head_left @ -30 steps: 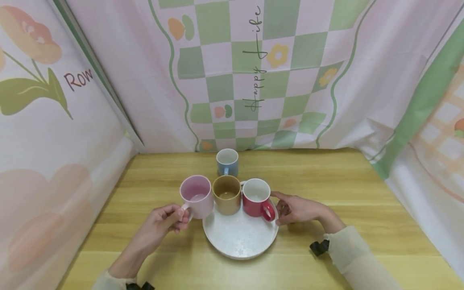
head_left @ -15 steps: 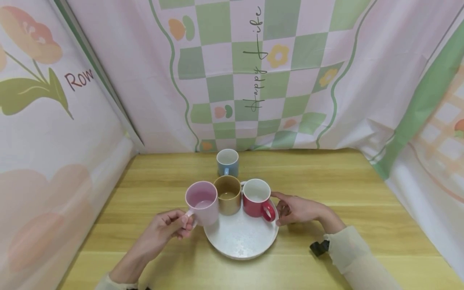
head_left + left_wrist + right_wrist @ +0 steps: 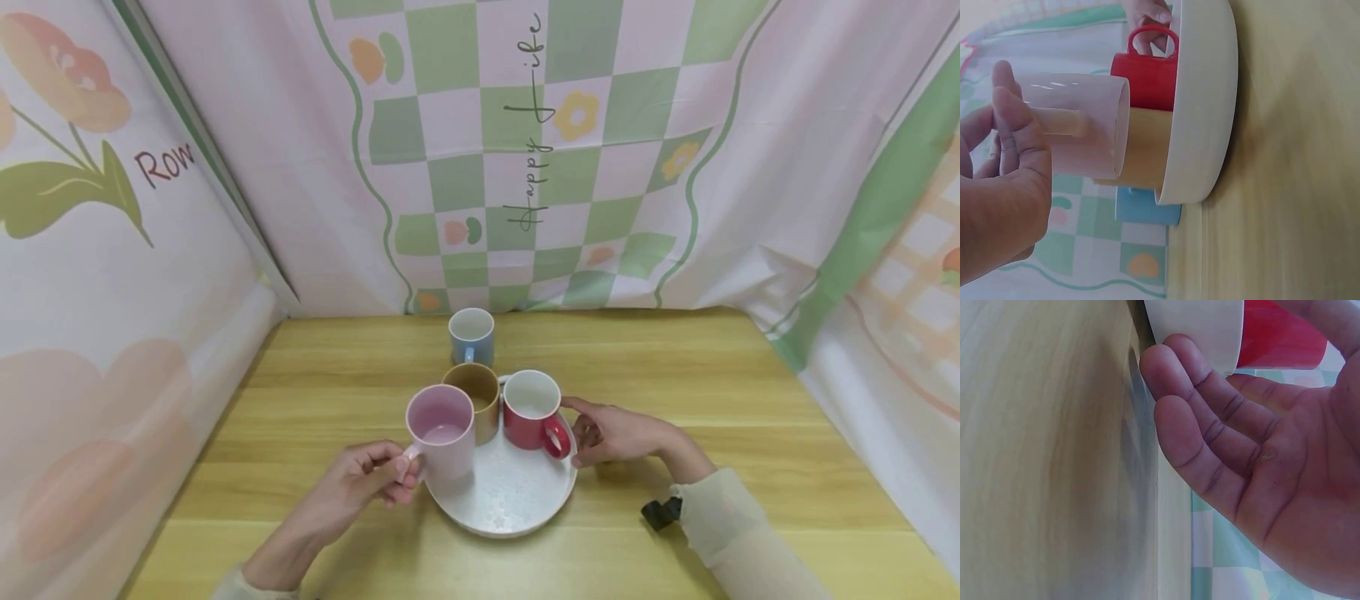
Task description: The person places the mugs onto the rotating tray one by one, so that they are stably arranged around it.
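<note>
My left hand (image 3: 375, 475) pinches the handle of a pink mug (image 3: 444, 446) between thumb and fingers. The mug is upright, raised over the left part of a round white tray (image 3: 510, 504); the left wrist view shows a gap beneath its base (image 3: 1119, 128). Behind it, partly covered, a mustard-yellow mug (image 3: 489, 417) stands on the tray beside a red mug (image 3: 525, 421) with a white inside. The red mug's handle points toward the right front. At the tray's right side my right hand (image 3: 618, 433) rests its loosely bent fingers (image 3: 1175, 425) against the wall.
A light blue mug (image 3: 472, 337) stands on the wooden table (image 3: 675, 358) behind the tray, its handle toward me. Patterned cloth (image 3: 510, 167) hangs at the back and both sides. A small black piece (image 3: 662, 513) is attached near the right sleeve.
My left hand has carried the pink mug rightward and toward me, from the tray's left edge to over the tray, now overlapping the yellow mug. The right hand and tray have stayed put.
</note>
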### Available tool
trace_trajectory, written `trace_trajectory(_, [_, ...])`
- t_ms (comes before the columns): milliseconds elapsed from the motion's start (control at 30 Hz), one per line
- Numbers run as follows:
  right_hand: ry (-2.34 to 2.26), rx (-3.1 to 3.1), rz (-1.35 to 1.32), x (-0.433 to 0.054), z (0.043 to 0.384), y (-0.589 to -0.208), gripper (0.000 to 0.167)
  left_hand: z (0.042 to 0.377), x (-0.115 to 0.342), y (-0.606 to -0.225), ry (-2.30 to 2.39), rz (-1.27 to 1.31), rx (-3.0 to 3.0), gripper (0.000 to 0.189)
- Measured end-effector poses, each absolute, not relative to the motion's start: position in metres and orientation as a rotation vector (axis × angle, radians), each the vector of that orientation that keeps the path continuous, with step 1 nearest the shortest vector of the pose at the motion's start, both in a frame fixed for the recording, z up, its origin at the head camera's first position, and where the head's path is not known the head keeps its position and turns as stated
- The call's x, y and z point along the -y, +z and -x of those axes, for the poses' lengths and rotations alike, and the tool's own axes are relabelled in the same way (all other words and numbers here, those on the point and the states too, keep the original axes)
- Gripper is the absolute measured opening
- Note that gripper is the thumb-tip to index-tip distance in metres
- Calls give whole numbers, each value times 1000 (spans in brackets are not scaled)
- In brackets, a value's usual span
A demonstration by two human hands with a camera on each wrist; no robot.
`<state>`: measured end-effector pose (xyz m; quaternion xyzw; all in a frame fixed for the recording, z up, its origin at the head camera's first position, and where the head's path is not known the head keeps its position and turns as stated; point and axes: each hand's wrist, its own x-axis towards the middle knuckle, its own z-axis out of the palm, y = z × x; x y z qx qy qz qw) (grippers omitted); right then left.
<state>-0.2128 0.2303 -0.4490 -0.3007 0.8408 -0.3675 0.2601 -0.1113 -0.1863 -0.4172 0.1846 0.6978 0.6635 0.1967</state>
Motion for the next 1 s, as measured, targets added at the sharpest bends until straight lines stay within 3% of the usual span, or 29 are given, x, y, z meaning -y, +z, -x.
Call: trace_trajectory(1000, [-1022, -2261, 831, -231, 214, -452, 94, 116, 130, -433, 1751, -517, -1874, 38])
